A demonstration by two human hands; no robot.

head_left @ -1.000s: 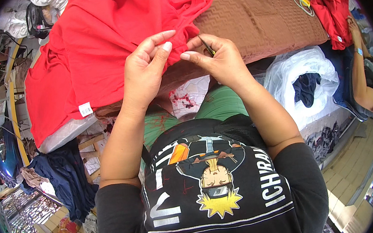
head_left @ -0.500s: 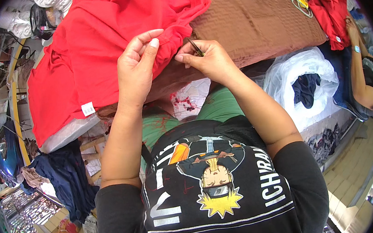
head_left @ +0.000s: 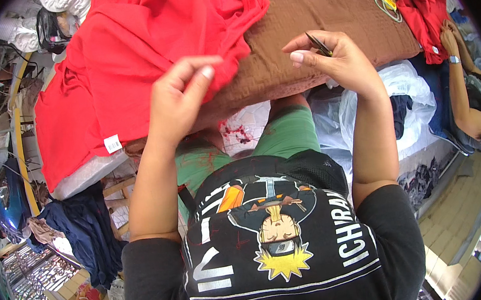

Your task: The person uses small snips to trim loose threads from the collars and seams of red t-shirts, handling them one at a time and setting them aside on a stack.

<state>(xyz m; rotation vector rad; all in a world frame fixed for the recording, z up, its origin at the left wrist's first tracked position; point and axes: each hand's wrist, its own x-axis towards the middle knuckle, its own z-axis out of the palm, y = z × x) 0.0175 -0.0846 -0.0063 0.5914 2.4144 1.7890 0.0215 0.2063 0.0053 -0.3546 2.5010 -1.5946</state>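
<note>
Head view: your left hand [head_left: 175, 101] pinches a fold of the red garment [head_left: 128, 62] heaped over the brown-covered tabletop [head_left: 322, 32]; your right hand [head_left: 339, 59], lifted clear of the cloth, grips small dark snips [head_left: 319, 44] in closed fingers. Keep that fold taut and cut close without nicking fabric. The blades and any thread are too small to make out.
</note>
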